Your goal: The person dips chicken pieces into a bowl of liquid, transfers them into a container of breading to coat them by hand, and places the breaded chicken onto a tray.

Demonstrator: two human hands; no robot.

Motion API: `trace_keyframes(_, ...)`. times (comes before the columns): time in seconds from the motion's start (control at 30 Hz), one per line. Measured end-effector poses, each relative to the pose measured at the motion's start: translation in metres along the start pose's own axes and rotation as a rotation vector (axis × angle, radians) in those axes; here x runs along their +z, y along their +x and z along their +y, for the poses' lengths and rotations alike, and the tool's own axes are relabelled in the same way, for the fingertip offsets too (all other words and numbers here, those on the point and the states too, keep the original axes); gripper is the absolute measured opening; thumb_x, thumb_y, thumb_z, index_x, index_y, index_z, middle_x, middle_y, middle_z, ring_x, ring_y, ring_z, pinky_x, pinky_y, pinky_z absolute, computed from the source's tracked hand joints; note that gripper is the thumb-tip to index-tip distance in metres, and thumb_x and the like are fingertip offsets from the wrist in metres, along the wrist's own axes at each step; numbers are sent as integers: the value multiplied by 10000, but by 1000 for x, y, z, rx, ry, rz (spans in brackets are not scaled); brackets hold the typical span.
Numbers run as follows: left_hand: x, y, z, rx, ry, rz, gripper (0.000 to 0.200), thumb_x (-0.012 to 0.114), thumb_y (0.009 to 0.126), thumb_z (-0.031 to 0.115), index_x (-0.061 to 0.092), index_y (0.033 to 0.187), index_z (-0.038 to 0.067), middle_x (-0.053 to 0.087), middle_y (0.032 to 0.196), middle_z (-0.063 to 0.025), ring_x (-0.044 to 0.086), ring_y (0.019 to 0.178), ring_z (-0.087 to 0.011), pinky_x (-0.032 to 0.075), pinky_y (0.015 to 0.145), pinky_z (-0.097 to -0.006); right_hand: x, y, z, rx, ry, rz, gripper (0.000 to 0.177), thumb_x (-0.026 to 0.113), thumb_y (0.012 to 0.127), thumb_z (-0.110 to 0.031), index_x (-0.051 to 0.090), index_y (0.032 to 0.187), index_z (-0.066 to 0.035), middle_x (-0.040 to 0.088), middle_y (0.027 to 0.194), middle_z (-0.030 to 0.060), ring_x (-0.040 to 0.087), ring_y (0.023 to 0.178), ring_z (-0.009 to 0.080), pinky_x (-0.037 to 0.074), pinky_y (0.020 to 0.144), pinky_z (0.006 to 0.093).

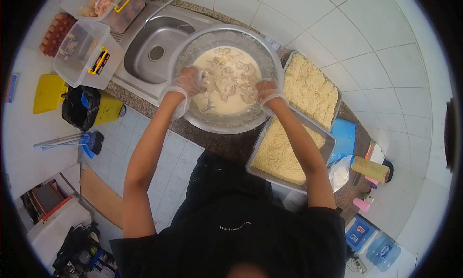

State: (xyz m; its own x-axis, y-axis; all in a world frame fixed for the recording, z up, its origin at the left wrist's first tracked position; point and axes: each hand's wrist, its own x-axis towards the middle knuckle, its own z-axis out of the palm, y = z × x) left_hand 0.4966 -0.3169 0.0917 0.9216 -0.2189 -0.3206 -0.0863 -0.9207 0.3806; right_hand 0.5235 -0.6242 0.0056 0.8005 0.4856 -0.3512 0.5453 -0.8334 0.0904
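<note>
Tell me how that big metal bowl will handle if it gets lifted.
The bowl will probably feel heavy, since it holds a broad pool of creamy liquid with lumpy pieces. The liquid may well slosh if tilted. The grip might slip: the inner wall looks smeared, and left hand and right hand wear thin plastic gloves.

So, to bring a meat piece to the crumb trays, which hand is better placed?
Probably the right hand: it is on the side of the metal bowl next to both crumb trays, and its forearm crosses above the nearer one. The left hand is on the sink side.
</note>
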Motion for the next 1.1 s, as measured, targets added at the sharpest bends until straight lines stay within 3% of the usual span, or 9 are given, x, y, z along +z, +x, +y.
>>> trace_keyframes(0.2,17,29,-30,26,142,335,335,737,663,244,655,926,53,645,869,-195,627,859,-344,492,790,-415,-32,-3,4,-31,207,154,178,629,714,-177,669,852,-72,664,893,174,638,888,353,502,804,436)
trace_keyframes(0.43,-18,25,2,14,-3,261,323,709,705,266,656,935,45,654,907,-188,631,871,-353,482,802,-423,-26,-7,9,-53,186,106,228,611,752,-167,649,959,-80,659,967,165,633,931,349,504,799,443)
trace_keyframes(0.5,0,52,-24,-131,93,29,462,716,713,369,644,1073,87,622,1112,-188,580,1076,-342,448,948,-417,-21,-11,-1,-43,132,52,244,601,767,-171,646,993,-90,663,985,154,635,944,346,501,804,451)
trace_keyframes(0.6,70,68,-76,-107,146,381,306,605,824,188,620,1097,51,623,1096,-208,597,1030,-359,470,903,-412,-13,-10,-18,41,67,17,277,580,803,-199,647,1058,-114,672,1014,129,637,979,323,457,882,492)
trace_keyframes(0.7,62,53,-58,-178,210,140,346,560,867,215,582,1163,37,592,1173,-210,573,1074,-376,464,930,-420,-8,-14,-31,160,95,119,306,571,820,-205,643,1106,-124,673,1034,119,633,1007,299,381,967,530)
trace_keyframes(0.77,70,52,-56,-150,227,251,339,555,870,231,598,1142,34,599,1161,-210,574,1074,-376,466,923,-423,-11,-13,-35,223,188,103,245,510,852,-152,680,1007,-68,679,1009,119,603,1060,300,285,1058,516)
trace_keyframes(0.93,97,89,-83,-237,194,359,305,545,871,245,643,1066,32,617,1119,-215,572,1086,-375,469,911,-431,18,11,-25,149,30,185,241,544,833,-187,684,1011,-106,674,1023,124,614,1042,291,331,1023,498)
trace_keyframes(1.03,111,107,-106,-176,176,227,372,489,868,191,541,1206,46,553,1199,-228,523,1134,-384,416,985,-446,13,8,-21,91,68,134,237,543,824,-184,687,995,-105,672,1025,124,604,1055,290,317,1043,477)
trace_keyframes(1.1,118,115,-115,-188,158,264,308,595,821,252,650,1024,29,622,1079,-234,575,1049,-402,468,893,-449,10,1,-19,93,131,62,239,547,816,-186,685,993,-105,670,1028,121,599,1060,291,306,1056,465)
